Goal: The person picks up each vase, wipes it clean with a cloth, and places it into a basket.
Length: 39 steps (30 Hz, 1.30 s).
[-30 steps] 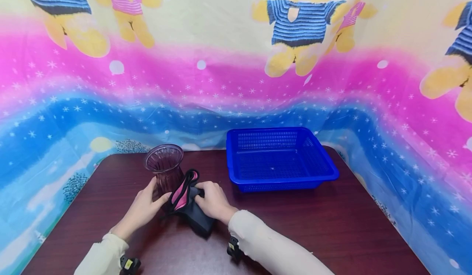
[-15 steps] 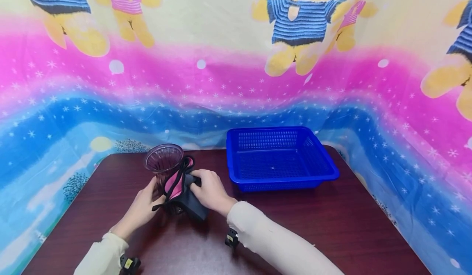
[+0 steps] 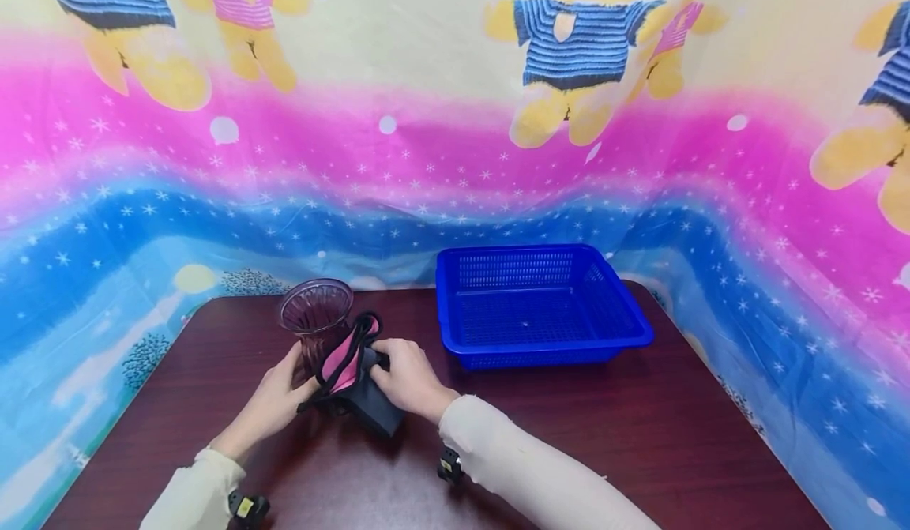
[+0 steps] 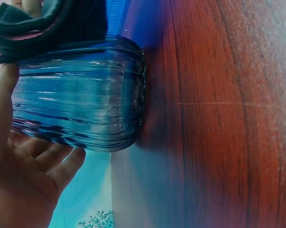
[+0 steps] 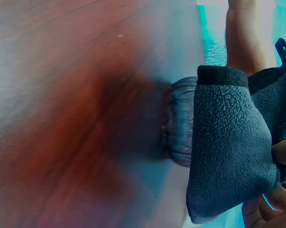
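Observation:
A purplish ribbed glass vase (image 3: 316, 313) with a flared rim stands upright on the table, left of the middle. My left hand (image 3: 270, 404) holds it around the side, and in the left wrist view its fingers (image 4: 62, 166) lie under the ribbed glass (image 4: 81, 95). A folded cleaning cloth (image 3: 373, 405), dark grey and fleecy with black edging and a pink face, lies against the vase's right side. My right hand (image 3: 411, 380) pinches the cloth between thumb and fingers. In the right wrist view the cloth (image 5: 228, 142) covers much of the vase, leaving the base (image 5: 180, 121) showing.
A blue plastic basket (image 3: 543, 350) with perforated walls stands at the back right of the dark reddish wooden table (image 3: 540, 435). A printed curtain (image 3: 426, 159) with bears and snowflakes hangs close behind the table and at its sides.
My right hand moved the cloth up and left along the vase, then slightly back down and right. The left hand and the vase stay in nearly the same place.

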{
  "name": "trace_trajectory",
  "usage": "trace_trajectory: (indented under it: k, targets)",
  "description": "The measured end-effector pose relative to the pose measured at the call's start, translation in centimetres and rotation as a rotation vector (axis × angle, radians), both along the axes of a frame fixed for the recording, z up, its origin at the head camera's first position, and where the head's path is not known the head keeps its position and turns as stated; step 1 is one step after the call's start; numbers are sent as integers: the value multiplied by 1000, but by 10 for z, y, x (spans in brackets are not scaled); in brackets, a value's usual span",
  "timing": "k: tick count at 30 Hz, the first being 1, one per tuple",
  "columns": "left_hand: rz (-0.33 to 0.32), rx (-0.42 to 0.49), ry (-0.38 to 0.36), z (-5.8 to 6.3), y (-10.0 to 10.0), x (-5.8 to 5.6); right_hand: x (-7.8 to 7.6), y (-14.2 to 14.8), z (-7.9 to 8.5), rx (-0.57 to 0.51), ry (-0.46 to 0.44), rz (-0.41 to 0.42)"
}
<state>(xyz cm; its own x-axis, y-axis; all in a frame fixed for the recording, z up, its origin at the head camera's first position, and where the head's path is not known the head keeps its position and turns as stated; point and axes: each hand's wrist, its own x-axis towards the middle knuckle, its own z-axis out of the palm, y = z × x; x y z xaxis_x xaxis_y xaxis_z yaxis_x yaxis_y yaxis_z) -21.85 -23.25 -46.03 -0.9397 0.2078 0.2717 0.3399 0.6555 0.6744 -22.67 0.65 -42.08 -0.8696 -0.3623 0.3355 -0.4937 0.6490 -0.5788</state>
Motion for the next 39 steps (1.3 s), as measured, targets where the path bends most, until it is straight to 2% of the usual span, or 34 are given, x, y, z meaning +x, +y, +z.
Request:
trace_trajectory:
  k: [9, 16, 27, 39]
  targets:
    - [-4, -32, -6, 3, -1, 2, 0, 3, -16, 71, -48, -2]
    - [8, -8, -46, 3, 0, 2, -2, 3, -26, 128, -58, 6]
    - [5, 4, -54, 2, 1, 3, 0, 6, -32, 175, -95, 21]
    - [9, -2, -55, 0, 0, 3, 1, 9, -36, 166, -127, 24]
